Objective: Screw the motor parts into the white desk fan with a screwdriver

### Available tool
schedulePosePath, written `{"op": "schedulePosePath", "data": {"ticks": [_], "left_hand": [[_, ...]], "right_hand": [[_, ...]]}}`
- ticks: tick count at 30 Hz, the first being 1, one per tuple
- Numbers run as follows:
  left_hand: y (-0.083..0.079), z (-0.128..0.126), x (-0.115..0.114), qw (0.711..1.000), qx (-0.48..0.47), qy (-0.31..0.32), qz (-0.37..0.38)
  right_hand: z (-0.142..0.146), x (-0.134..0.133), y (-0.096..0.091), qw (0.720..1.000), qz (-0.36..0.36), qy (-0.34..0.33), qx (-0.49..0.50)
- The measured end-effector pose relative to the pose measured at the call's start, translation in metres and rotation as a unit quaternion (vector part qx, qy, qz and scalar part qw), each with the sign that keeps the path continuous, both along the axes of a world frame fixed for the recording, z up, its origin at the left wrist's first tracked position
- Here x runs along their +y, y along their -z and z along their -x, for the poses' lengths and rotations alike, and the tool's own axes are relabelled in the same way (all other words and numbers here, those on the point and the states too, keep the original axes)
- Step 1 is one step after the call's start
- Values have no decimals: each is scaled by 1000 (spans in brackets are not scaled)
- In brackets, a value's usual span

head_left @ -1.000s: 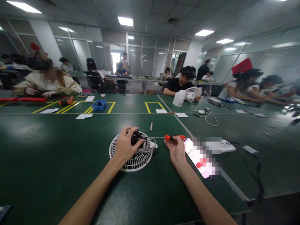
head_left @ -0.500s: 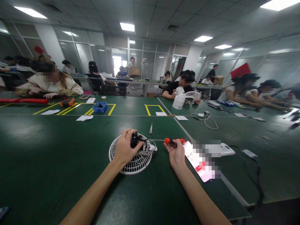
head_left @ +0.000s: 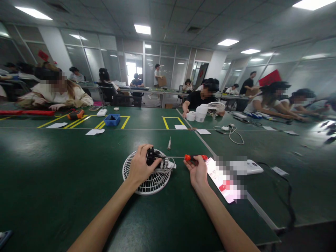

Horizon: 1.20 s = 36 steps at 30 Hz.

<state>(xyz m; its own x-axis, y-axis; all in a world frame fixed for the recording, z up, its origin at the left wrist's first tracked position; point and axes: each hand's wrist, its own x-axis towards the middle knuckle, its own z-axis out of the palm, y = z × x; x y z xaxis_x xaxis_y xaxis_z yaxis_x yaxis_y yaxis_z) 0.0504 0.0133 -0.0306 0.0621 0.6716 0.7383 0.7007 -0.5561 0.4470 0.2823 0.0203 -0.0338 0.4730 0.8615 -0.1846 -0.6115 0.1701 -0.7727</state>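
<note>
A round white fan grille [head_left: 153,187] lies flat on the green table, with a black fan motor [head_left: 151,155] and white wired parts [head_left: 167,163] on top of it. My left hand [head_left: 141,164] is closed round the motor, thumb in front and fingers behind. In my right hand [head_left: 196,170] is a screwdriver [head_left: 193,158] with a red and black handle, held level. Its thin shaft points left, toward the white parts; whether the tip touches them I cannot tell. Just behind the grille lies a small pointed tool [head_left: 169,143] with a pale handle.
A lit phone [head_left: 223,187] lies right of my right hand, near a white device [head_left: 254,167]. Further back are a blue bin [head_left: 112,120], a coiled white cable [head_left: 235,134] and paper slips [head_left: 95,132]. Across the table a person [head_left: 202,98] handles white fan parts.
Both my hands, the motor and the screwdriver stay almost still. Across the table, the person has set a white part down on the tabletop. People carrying boxes in the background have moved.
</note>
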Motion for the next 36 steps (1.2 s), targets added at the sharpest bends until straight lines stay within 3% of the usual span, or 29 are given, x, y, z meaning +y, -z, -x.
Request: {"op": "schedulePosePath", "data": {"ticks": [36], "left_hand": [[1,-1,-1,1000,-8,-7,11]], "right_hand": [[6,0,2,1000,-3,5,10]]}}
